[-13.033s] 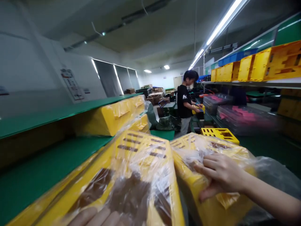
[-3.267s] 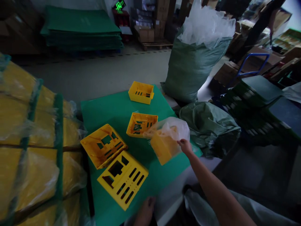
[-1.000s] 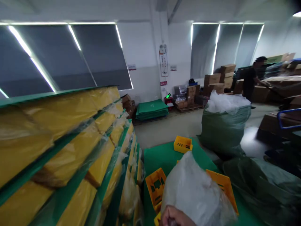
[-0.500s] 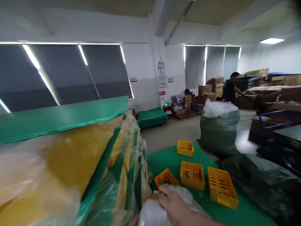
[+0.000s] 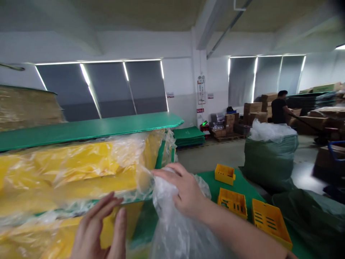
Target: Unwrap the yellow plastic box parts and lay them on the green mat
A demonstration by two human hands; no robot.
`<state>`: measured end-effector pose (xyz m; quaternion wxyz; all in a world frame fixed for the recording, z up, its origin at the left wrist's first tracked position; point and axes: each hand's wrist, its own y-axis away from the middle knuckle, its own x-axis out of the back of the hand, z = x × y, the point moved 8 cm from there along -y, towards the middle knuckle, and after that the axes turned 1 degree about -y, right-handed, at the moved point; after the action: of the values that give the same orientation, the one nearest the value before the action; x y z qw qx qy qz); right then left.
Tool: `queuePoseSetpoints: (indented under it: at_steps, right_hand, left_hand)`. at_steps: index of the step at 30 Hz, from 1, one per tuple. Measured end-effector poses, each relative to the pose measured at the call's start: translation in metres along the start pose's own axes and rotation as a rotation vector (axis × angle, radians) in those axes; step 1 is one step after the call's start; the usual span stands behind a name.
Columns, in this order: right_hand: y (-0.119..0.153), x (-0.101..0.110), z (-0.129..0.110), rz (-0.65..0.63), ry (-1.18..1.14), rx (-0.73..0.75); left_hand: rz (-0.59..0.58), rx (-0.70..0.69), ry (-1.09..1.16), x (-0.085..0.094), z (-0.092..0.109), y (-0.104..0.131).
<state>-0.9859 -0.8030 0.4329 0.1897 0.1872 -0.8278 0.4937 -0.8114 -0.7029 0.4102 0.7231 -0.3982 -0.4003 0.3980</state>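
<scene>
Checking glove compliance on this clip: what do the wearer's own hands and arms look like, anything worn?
Both are bare. The left hand has no glove, ring or watch that shows; its wrist is cut off by the frame edge. The right hand is also ungloved, and the right forearm is uncovered down to the frame edge, with no sleeve, band or marking in view.

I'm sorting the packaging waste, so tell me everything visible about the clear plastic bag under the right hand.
The crumpled clear plastic bag is thin, glossy, translucent film, wrinkled and empty-looking. It hangs loosely at bottom centre, beside the wrapped yellow stack. The right hand lies on its top, fingers spread toward the stack; whether they pinch it is unclear. Its lower end runs out of frame.
</scene>
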Motion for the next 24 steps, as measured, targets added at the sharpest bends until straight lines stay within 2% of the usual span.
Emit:
queuePoseSetpoints:
  at_steps: [3, 6, 10, 13, 15, 18, 22, 24]
  right_hand:
    - [-0.028, -0.002, -0.014, 0.087, 0.178, -0.031]
    - [-0.049, -0.017, -0.009, 0.118, 0.365, -0.139]
    - [-0.062, -0.043, 0.016, -0.026, 0.484, -0.201]
    - [-0.059, -0.050, 0.026, -0.159, 0.384, -0.116]
    - [-0.051, -0.041, 0.025, -0.175, 0.256, -0.040]
    - [-0.035, -0.015, 0.025, -0.109, 0.003, 0.000]
    - [-0.010, 0.028, 0.038, 0.046, -0.280, -0.070]
    - [0.005, 0.046, 0.046, 0.125, -0.370, -0.121]
  left_hand:
    - [0.059, 0.060, -0.235, 0.009, -0.015, -0.023]
    - [0.038, -0.024, -0.450, 0.004, -0.026, -0.049]
    - [0.053, -0.292, -0.545, -0.002, -0.041, -0.073]
    - [0.054, -0.443, -0.548, -0.001, -0.044, -0.075]
    - [0.047, -0.484, -0.542, 0.001, -0.036, -0.071]
    - [0.028, -0.507, -0.481, 0.002, -0.009, -0.060]
    - [-0.029, -0.634, -0.249, -0.007, 0.041, -0.034]
    - [-0.074, -0.693, -0.177, -0.017, 0.061, -0.021]
